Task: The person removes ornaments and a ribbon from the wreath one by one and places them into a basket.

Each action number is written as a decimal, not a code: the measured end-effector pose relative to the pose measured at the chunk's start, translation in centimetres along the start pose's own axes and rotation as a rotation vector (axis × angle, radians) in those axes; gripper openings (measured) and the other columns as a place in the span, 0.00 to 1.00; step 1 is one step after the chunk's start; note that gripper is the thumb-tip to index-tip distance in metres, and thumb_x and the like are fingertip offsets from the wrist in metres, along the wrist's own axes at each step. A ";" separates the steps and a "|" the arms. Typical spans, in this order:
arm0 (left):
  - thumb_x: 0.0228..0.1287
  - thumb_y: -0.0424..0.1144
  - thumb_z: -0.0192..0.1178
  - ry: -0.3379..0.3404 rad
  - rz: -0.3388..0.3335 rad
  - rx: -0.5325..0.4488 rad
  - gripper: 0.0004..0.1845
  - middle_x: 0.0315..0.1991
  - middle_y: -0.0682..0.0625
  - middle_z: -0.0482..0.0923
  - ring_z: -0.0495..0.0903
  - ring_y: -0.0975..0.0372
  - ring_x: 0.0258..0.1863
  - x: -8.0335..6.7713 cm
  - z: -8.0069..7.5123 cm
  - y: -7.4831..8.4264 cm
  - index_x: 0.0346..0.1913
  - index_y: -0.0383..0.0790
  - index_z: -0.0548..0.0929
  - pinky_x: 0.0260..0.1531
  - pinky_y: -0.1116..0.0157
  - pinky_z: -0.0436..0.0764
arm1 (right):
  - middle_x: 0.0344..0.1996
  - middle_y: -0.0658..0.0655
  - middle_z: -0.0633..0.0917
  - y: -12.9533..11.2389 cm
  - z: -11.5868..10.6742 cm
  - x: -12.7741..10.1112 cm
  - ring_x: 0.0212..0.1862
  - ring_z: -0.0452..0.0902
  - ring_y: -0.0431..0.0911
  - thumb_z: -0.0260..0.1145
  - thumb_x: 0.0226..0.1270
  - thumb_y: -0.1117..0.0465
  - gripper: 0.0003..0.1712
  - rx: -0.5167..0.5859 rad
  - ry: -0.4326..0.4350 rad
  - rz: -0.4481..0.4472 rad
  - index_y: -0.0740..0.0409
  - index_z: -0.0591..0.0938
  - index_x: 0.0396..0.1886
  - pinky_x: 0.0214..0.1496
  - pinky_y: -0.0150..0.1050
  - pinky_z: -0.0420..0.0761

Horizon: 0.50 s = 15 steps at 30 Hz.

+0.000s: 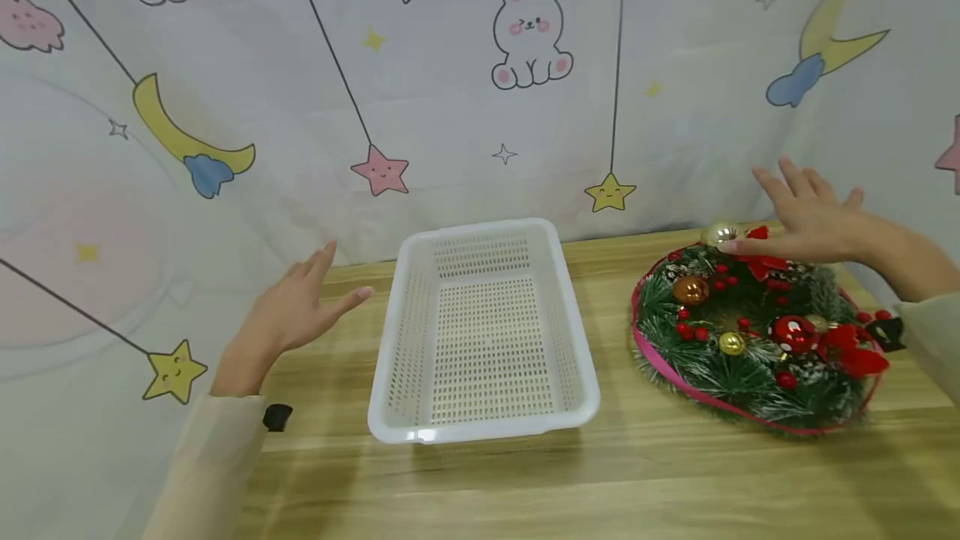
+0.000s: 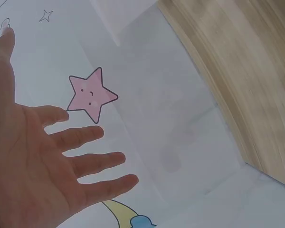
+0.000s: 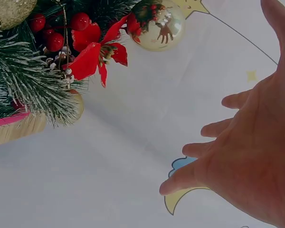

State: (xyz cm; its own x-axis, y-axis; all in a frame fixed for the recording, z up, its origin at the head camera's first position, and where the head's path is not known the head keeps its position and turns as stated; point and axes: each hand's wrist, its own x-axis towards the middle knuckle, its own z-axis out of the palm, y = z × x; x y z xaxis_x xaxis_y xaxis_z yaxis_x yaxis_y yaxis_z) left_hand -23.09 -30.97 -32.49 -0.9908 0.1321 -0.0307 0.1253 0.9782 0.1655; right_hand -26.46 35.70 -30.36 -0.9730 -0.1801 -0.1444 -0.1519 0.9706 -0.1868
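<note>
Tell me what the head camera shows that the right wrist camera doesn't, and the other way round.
Only the head view shows the white basket standing empty on the wooden table, the left hand open beside it, and the whole wreath lying flat to the right of the basket. Only the right wrist view shows the palm side of the right hand, fingers spread, and a mirrored reflection in the gold ball. Both show the wreath's red flowers, berries and pine needles, the right hand near its far edge, and the printed curtain behind.
</note>
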 end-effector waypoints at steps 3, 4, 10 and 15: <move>0.69 0.81 0.44 0.003 0.029 -0.050 0.60 0.86 0.33 0.45 0.52 0.32 0.82 -0.2 -0.4 0.5 0.87 0.46 0.35 0.73 0.27 0.59 | 0.79 0.73 0.18 0.2 0.1 -0.3 0.77 0.23 0.85 0.61 0.69 0.24 0.72 0.006 0.009 -0.014 0.54 0.25 0.85 0.58 0.95 0.30; 0.69 0.80 0.45 0.003 0.037 -0.066 0.60 0.86 0.34 0.44 0.52 0.33 0.82 -0.2 -0.5 0.8 0.87 0.46 0.35 0.73 0.27 0.59 | 0.80 0.74 0.20 0.3 0.1 -0.4 0.77 0.24 0.85 0.62 0.69 0.25 0.72 0.007 0.011 -0.021 0.55 0.26 0.85 0.58 0.95 0.30; 0.72 0.76 0.47 0.011 0.084 -0.144 0.57 0.86 0.36 0.45 0.50 0.35 0.83 -0.8 -1.4 2.7 0.87 0.45 0.36 0.76 0.30 0.56 | 0.81 0.78 0.29 0.8 0.1 -1.0 0.78 0.30 0.86 0.65 0.70 0.31 0.69 0.014 0.015 -0.062 0.59 0.33 0.86 0.59 0.95 0.36; 0.74 0.73 0.50 0.034 0.114 -0.205 0.55 0.84 0.36 0.54 0.58 0.35 0.81 -1.5 -2.0 4.4 0.87 0.49 0.36 0.73 0.28 0.61 | 0.82 0.78 0.34 0.9 0.0 -1.3 0.78 0.34 0.85 0.67 0.70 0.32 0.66 0.009 0.038 -0.083 0.59 0.38 0.87 0.62 0.93 0.39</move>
State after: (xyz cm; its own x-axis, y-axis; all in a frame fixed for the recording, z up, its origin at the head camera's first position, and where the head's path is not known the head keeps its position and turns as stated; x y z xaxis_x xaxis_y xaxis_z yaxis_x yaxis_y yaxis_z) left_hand -21.13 -27.17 -29.70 -0.9723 0.2314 0.0320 0.2270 0.9037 0.3631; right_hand -25.37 36.76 -30.34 -0.9631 -0.2531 -0.0916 -0.2305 0.9512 -0.2052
